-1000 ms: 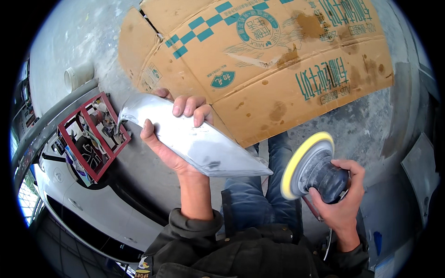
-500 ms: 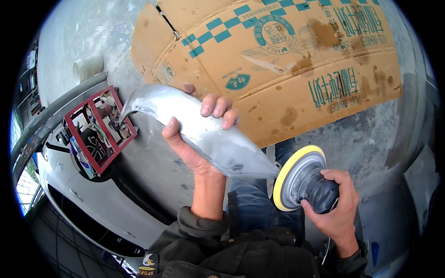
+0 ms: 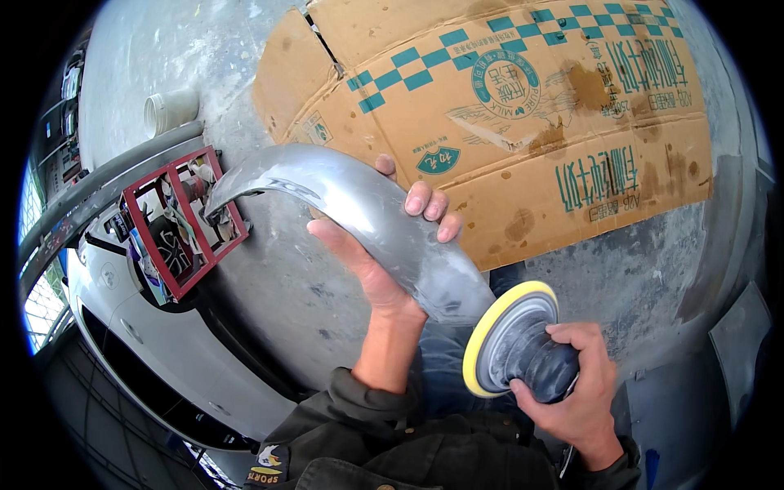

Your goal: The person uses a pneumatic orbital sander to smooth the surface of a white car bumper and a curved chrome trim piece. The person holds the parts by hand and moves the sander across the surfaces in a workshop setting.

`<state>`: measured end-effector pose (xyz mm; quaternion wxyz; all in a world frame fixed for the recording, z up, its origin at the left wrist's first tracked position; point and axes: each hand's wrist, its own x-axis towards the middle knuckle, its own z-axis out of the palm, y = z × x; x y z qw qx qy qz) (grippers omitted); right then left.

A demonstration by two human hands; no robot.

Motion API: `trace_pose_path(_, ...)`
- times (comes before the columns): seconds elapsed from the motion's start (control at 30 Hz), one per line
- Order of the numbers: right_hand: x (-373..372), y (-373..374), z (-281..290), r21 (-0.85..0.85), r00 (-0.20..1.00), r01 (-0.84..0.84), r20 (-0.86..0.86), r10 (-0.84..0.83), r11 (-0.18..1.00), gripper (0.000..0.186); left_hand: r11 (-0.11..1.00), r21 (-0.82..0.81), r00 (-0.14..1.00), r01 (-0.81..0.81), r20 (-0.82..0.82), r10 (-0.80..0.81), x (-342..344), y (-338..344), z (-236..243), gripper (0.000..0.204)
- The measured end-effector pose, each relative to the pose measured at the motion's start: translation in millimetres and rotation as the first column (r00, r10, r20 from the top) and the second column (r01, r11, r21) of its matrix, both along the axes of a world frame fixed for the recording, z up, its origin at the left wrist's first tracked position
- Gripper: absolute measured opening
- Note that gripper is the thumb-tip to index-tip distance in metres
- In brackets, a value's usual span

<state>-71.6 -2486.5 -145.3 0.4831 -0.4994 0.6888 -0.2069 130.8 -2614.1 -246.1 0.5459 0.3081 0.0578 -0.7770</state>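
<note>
The person's left hand (image 3: 392, 290) is clamped on a curved panel (image 3: 351, 196), the thumb along its inner edge and the fingertips over the outer one, holding it up in front of the body, above the floor. The panel is a long, bent blade: a narrow hooked end at the upper left, a broad bowed middle, and a lower end that shows beside the pad. Its silvery grey skin has a soft sheen, with pale glare along the bend and duller, scuffed patches toward the lower end. The right hand (image 3: 576, 400) is closed round the dark, ribbed, dust-whitened body of a sander (image 3: 535, 359). The sander's disc pad (image 3: 471, 359) has a bright yellow rim and grey stepped rings behind it; it hides the panel's lower tip, and whether the two touch cannot be told. Beyond the hands a flattened cardboard sheet (image 3: 506, 220), creased, torn in one spot and blotched with brown stains, lies on the mottled grey concrete floor (image 3: 286, 286). At the left, the panel's hooked end overlaps a red-framed rack (image 3: 152, 247) crowded with small items, seen against a white car (image 3: 163, 359). A whitish bucket (image 3: 175, 110) lies past it, near a thick grey curved bar (image 3: 102, 180). Blue jeans (image 3: 445, 367) show below the panel, partly covered by the pad.
</note>
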Motion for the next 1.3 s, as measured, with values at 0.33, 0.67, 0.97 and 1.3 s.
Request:
trace_pose_path(0.33,17.3,-20.9,9.4,-0.024,0.993,-0.119,0.010,0.119,0.993,0.059,0.998,-0.040,0.996,0.041,0.076,-0.038,-4.8,15.4,-5.5,0.093)
trace_pose_path(0.67,20.3,-24.8,13.0,-0.031,0.994,-0.109,0.010,0.109,0.994,0.059,0.998,0.001,0.997,0.068,0.046,-0.068,-11.1,27.3,-6.2,0.094)
trace_pose_path(0.97,23.2,-12.4,16.6,0.059,0.996,-0.085,0.029,0.084,0.995,0.066,1.000,0.018,0.997,0.003,-0.080,-0.001,-14.3,19.8,2.8,0.097)
trace_pose_path(1.3,25.4,-7.7,9.9,0.016,0.995,-0.097,-0.025,0.097,0.995,0.063,1.000,0.001,0.999,-0.001,-0.045,0.001,-8.8,14.0,0.3,0.097)
